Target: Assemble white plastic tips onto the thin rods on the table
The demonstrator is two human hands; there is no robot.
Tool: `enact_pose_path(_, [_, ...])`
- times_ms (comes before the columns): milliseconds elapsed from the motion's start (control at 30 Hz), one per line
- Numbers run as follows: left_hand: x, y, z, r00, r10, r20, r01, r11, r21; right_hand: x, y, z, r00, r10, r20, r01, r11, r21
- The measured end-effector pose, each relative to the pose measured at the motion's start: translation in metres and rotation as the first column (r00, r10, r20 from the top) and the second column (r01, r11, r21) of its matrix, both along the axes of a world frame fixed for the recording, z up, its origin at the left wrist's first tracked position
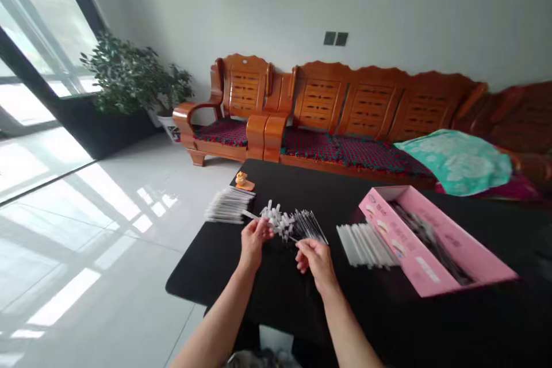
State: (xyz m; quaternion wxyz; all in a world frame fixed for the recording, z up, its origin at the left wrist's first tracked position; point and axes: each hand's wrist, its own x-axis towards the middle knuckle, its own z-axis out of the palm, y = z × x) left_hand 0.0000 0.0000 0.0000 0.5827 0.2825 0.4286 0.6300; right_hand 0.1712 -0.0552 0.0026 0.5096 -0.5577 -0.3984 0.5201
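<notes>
My left hand (255, 238) pinches a slim whitish tube (249, 214) that points up and to the left. My right hand (315, 259), to the right of it, has thumb and finger closed on a thin stick (293, 238), too small to tell its kind. Just beyond the hands lies a pile of small white plastic pieces (276, 218). Beside that pile, thin dark rods (309, 224) lie side by side. A row of whitish tubes (230, 204) is laid out to the left, and a row of thicker translucent tubes (366, 244) to the right.
An open pink box (431, 247) with dark items inside stands on the right of the black table (267, 293). A small orange figurine (244, 181) sits near the far left edge. Behind are a wooden sofa (323, 100), a teal cushion (459, 161) and a potted plant (133, 75).
</notes>
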Motion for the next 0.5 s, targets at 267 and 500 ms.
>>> enact_pose_path(267, [-0.026,0.013,0.003,0.978,0.202,0.050,-0.204,0.978,0.042,0.051,0.000,-0.017,0.903,-0.419,0.099,0.419,0.908,0.022])
enact_pose_path(500, [-0.001,-0.002,0.002,0.999,-0.034,0.016,0.034,0.999,0.022,0.049,0.010,-0.022,0.872,-0.450,0.190,0.458,0.889,0.007])
